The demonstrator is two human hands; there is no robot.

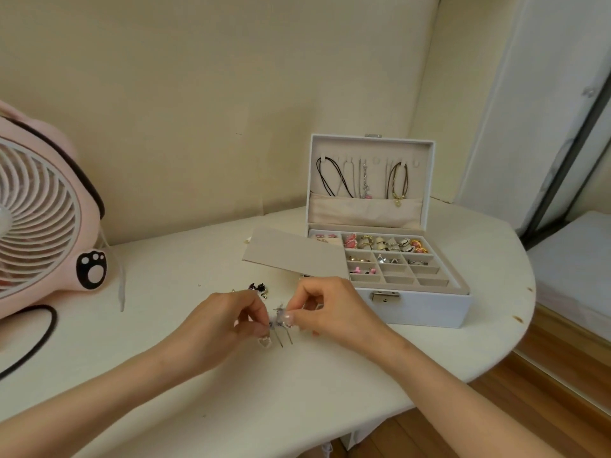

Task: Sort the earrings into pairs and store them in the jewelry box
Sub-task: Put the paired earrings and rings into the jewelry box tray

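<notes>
**A:** What is standing at the far left?

**B:** A pink fan (39, 219) is sitting on the white table (297, 408), and a black cable (33, 345) is looping beside it.

**A:** And further in?

**B:** Some black earrings (257, 287) are lying on the table just beyond the left hand (224, 320). That hand is curling its fingers and pinching the grey earrings (279, 320) from the left. A heart earring (264, 342) is showing just under it; I cannot tell whether it is hanging or lying.

**A:** What is the other hand doing?

**B:** The right hand (330, 312) is pinching the same grey earrings between thumb and forefinger, and two thin pins are hanging down between the hands, just above the table.

**A:** And the box?

**B:** The jewelry box (429, 309) is standing open to the right, near the hands. A grey board (294, 252) is lying over its left side, rings (385, 244) are filling the back compartments, and necklaces (363, 180) are hanging in the lid (363, 211).
</notes>
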